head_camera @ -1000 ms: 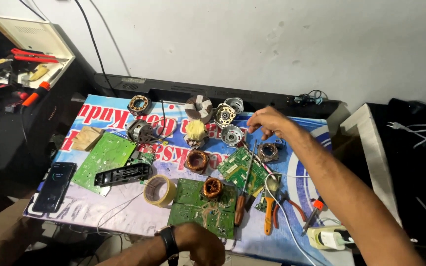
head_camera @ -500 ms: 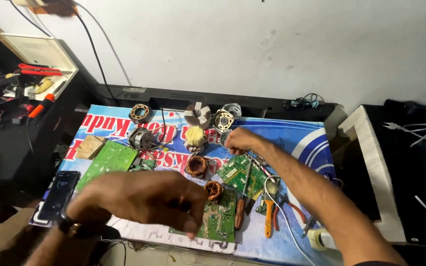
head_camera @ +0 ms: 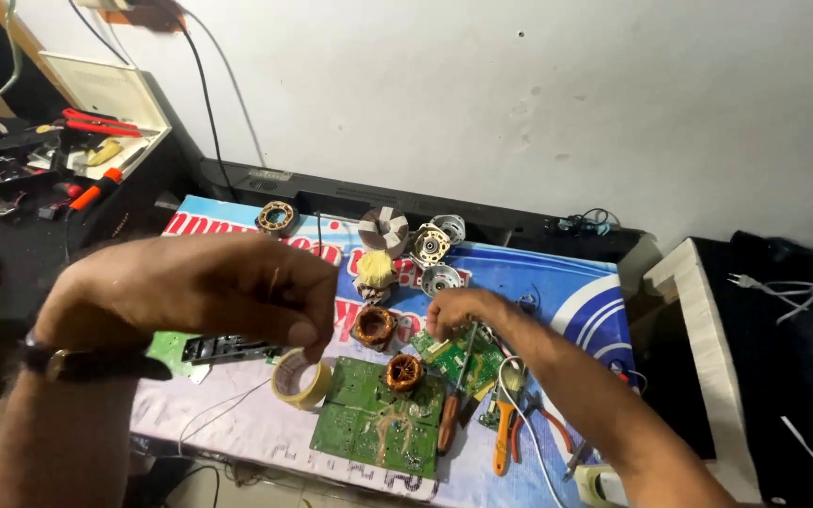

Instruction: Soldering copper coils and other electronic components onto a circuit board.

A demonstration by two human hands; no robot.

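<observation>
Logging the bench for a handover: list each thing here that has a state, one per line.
left hand: raised above the bench, fingers pinched, nothing visible in them
right hand: resting on the small green board
tape roll: lying flat
screwdriver: lying on the large green board
orange pliers: lying down, untouched
white case: lid open

green circuit board point(head_camera: 374, 428) | copper coil point(head_camera: 404, 372) | orange pliers point(head_camera: 503, 450) | blue mat point(head_camera: 576, 292)

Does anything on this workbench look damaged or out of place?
Yes: the large green circuit board near the table's front edge shows pale, scorched-looking smears, and a copper coil sits on it. Loose motor parts lie scattered.
</observation>
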